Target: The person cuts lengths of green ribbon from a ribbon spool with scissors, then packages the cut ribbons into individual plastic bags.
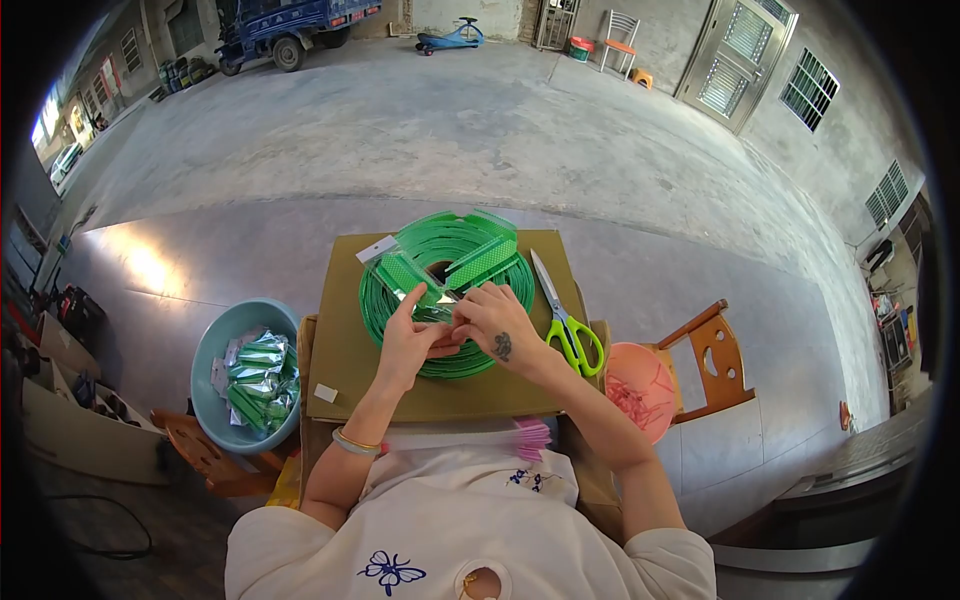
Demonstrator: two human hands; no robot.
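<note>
A big coil of green strip lies on a cardboard sheet in front of me. Both hands meet over its near left part. My left hand pinches a small green and clear packet with thumb and forefinger. My right hand holds the same packet from the right side. A few green folded pieces rest on top of the coil. The packet's lower edge is hidden by my fingers.
Green-handled scissors lie right of the coil. A blue bowl with several green packets sits at the left, a pink bowl with red strips at the right. A wooden chair stands further right. Pink strips stick out at the cardboard's near edge.
</note>
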